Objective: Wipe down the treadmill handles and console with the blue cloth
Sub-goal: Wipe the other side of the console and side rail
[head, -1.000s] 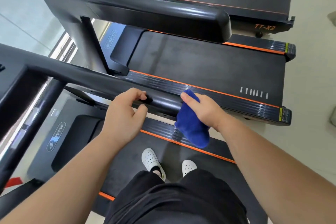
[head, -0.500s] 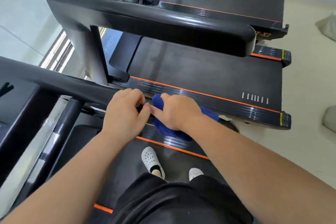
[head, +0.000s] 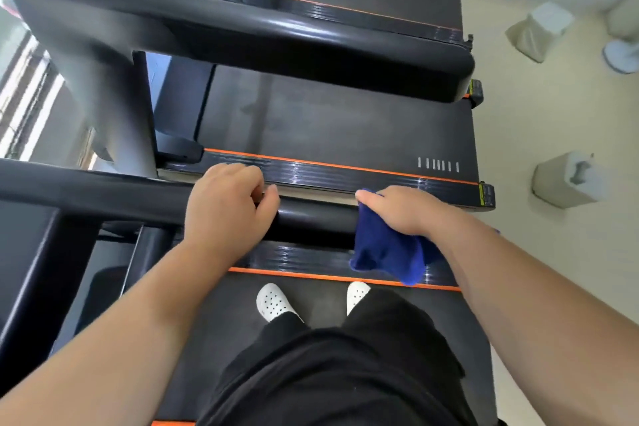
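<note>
Where the black treadmill handle (head: pixel 311 218) ends, the blue cloth (head: pixel 383 249) is wrapped over its tip, at about four o'clock from the picture's centre. On top of it the right hand (head: pixel 401 211) is closed, pressing the cloth to the bar while a loose corner hangs below. At nine o'clock from the cloth, well apart from it, the left hand (head: pixel 228 207) curls around the same handle. White perforated shoes (head: pixel 273 301) stand on the belt (head: pixel 345 308) at six o'clock.
</note>
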